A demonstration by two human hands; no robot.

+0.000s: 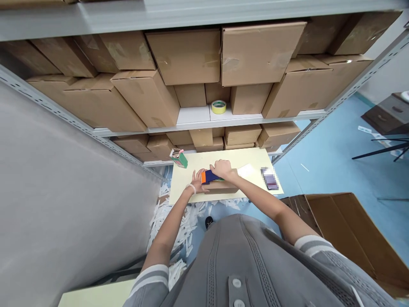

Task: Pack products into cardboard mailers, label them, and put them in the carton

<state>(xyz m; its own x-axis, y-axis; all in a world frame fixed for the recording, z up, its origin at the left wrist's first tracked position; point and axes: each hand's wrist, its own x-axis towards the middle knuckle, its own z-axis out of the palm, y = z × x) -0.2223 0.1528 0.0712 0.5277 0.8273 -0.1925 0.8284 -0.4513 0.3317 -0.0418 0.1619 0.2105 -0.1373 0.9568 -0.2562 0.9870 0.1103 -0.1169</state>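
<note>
A small brown cardboard box (222, 188) lies on the pale yellow tabletop (185, 194) in front of me. My right hand (223, 168) is closed around a tape dispenser (210, 176), dark blue with an orange front end, at the top of the box. Some green shows beneath the dispenser, partly hidden by my hand. At the box's left end my left hand (198, 183) lies with its fingers spread, steadying against the cardboard close to the orange end. A pale band circles the left wrist.
Behind the table, a metal shelf (191, 126) holds several cardboard boxes and a yellow tape roll (219, 107). A green box (180, 158) stands at the table's back left. A blurred phone-like item (270, 179) lies right. Paper scraps (188, 221) litter the floor; an open carton (351, 230) sits right.
</note>
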